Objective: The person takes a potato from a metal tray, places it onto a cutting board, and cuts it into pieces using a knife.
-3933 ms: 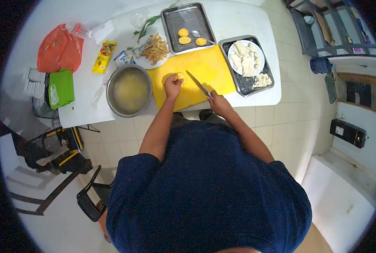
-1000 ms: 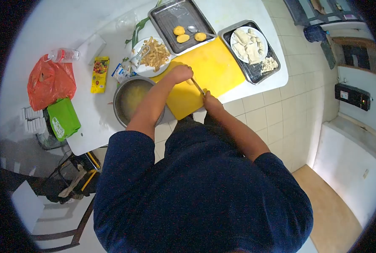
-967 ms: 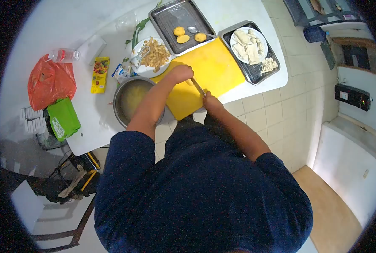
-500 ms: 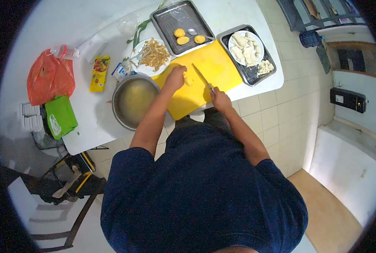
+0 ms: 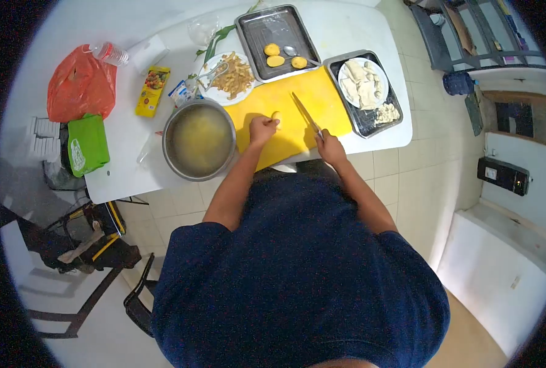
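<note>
My right hand (image 5: 330,147) is closed round the handle of a knife (image 5: 306,113). Its blade points up and to the left over a yellow cutting board (image 5: 319,95). On the board's left part, my left hand (image 5: 263,130) has its fingers curled at a small piece of potato (image 5: 276,116), which shows at the fingertips. Left of that hand stands a large metal pot (image 5: 168,144) with cloudy yellowish liquid inside. Beyond the board, a dark metal tray (image 5: 267,24) carries several peeled yellow potato pieces (image 5: 275,61) and a spoon (image 5: 290,51).
A white plate (image 5: 224,99) holds brownish-yellow scraps and a light-coloured tool. At right, another tray (image 5: 369,127) bears a plate of pale flat pieces (image 5: 363,86) and white crumbly bits. A yellow box (image 5: 152,92), red bag (image 5: 80,86), green bag (image 5: 89,144) and plastic bottle (image 5: 112,54) lie leftward.
The camera view has shifted slightly. My left hand has drawn back toward me, with the potato piece now showing at its fingertips. The knife stays in my right hand, over the board.
</note>
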Demonstrator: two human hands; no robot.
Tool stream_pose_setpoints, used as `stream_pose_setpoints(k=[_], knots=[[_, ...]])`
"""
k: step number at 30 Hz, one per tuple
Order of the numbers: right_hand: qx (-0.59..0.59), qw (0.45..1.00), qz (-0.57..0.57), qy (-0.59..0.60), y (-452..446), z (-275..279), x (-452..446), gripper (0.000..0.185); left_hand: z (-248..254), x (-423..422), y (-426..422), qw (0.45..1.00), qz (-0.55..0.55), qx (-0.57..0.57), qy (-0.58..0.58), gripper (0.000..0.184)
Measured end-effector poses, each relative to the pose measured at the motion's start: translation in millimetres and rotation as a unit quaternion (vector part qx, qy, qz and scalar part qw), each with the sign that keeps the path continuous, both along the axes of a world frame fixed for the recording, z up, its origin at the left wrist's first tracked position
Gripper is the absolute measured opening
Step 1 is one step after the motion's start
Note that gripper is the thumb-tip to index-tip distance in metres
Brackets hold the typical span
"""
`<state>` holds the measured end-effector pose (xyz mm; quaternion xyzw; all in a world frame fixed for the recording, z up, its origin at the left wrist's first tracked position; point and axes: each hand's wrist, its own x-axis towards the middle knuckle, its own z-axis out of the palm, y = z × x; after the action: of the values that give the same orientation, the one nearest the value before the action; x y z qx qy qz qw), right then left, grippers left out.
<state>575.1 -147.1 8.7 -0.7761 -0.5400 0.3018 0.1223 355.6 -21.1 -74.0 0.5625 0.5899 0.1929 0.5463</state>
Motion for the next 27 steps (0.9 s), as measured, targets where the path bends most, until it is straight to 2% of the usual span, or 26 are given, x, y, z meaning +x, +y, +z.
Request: stream_pose_setpoints(k=[2, 5, 8, 11, 14, 20, 23, 24, 25, 26, 27], knots=[[0.016, 0.999, 0.023, 0.017, 3, 4, 3, 0.035, 8, 6, -9, 0.993, 0.077, -0.062, -0.058, 0.021], [-0.038, 0.997, 0.051, 0.036, 4, -4, 1, 0.036, 5, 13, -15, 0.965, 0.143, -0.151, -0.159, 0.020], [-0.065, 0.992, 0.098, 0.040, 7, 5, -9, 0.037, 4, 17, -14, 0.971, 0.146, -0.148, -0.117, 0.018], [-0.028, 0.989, 0.136, 0.046, 5, 5, -13, 0.034, 8, 18, -18, 0.969, 0.185, -0.117, -0.116, 0.015], [-0.014, 0.988, 0.144, 0.051, 6, -4, -15, 0.032, 15, 22, -19, 0.945, 0.233, -0.165, -0.162, 0.016], [-0.029, 0.988, 0.148, 0.039, -1, -1, -23, 0.029, 20, 25, -27, 0.930, 0.245, -0.157, -0.225, 0.015], [-0.056, 0.987, 0.149, 0.009, 0, 5, -28, 0.028, -5, 30, -26, 0.924, 0.256, -0.167, -0.228, 0.014], [-0.064, 0.987, 0.149, -0.003, 0, 4, -30, 0.028, -1, 27, -26, 0.973, 0.195, -0.045, -0.118, 0.016], [-0.058, 0.987, 0.149, -0.008, 0, 3, -32, 0.028, 3, 20, -24, 0.989, 0.127, 0.079, -0.005, 0.018], [-0.051, 0.988, 0.148, -0.014, 1, 2, -33, 0.027, 7, 16, -22, 0.972, 0.055, 0.202, 0.107, 0.021], [-0.046, 0.988, 0.148, -0.020, 0, 0, -34, 0.027, 28, 15, -18, 0.960, 0.022, 0.253, 0.115, 0.023]])
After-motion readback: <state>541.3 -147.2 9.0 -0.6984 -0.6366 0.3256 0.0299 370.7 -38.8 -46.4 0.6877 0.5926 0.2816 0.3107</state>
